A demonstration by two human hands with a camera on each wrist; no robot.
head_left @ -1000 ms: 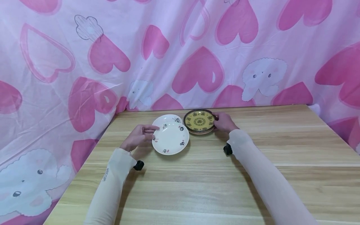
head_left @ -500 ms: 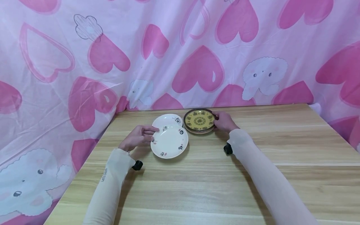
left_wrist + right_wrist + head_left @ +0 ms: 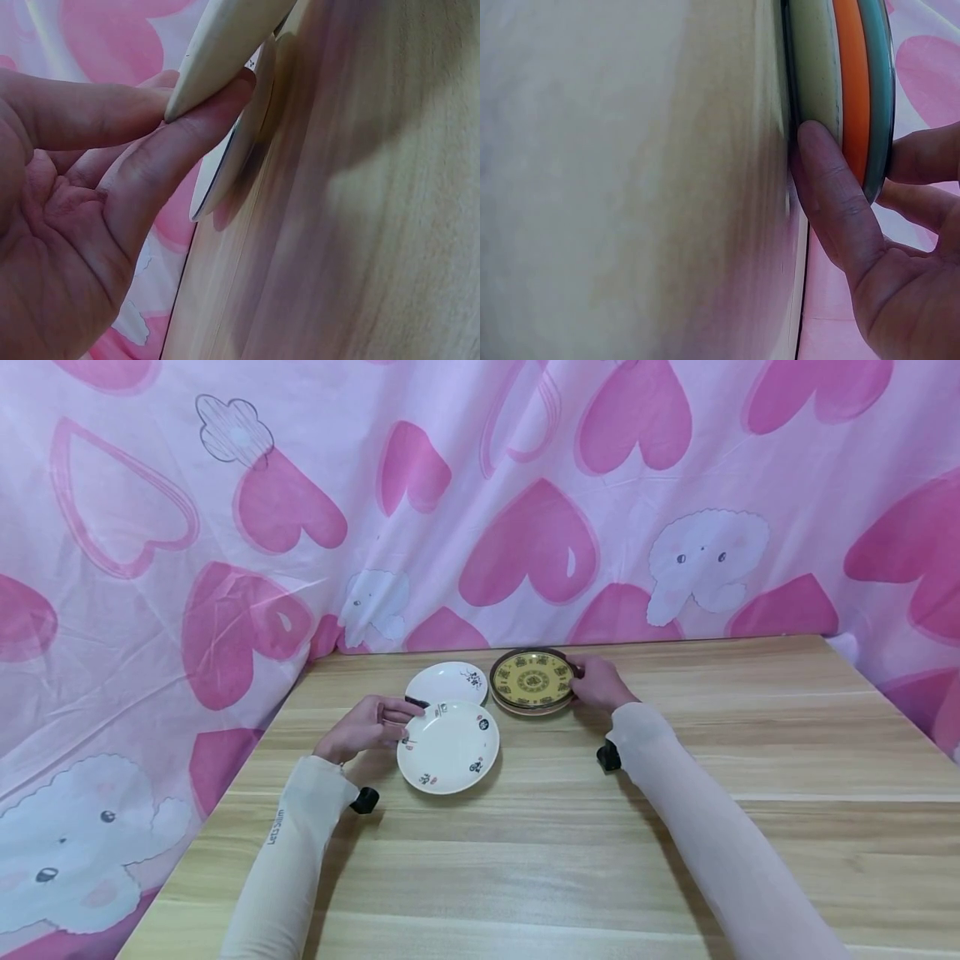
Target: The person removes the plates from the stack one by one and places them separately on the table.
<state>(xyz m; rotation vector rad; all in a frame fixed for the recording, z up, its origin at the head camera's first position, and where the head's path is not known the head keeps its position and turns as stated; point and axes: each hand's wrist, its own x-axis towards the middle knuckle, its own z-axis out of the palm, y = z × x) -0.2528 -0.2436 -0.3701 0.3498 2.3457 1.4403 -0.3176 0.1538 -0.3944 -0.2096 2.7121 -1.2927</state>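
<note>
In the head view, my left hand [image 3: 363, 728] pinches the left rim of a white plate [image 3: 448, 750] with small dark and red prints. The left wrist view shows this plate [image 3: 217, 56] tilted and raised off the table, its rim between thumb and fingers. Behind it, partly covered, lies a second white plate [image 3: 442, 681] with a dark floral print. My right hand [image 3: 600, 683] holds the right edge of a stack of plates [image 3: 532, 681], topped by a yellow patterned one with a dark rim. Cream, orange and teal edges of the stack [image 3: 853, 90] show between thumb and fingers.
Both plate groups are near the back edge of the wooden table [image 3: 525, 860]. A pink curtain [image 3: 420, 552] with hearts hangs right behind that edge and along the left side. A small black device sits under each wrist.
My left hand has drawn the printed white plate toward me and slightly left, uncovering more of the white plate behind. My right hand and the stack stay nearly where they were.
</note>
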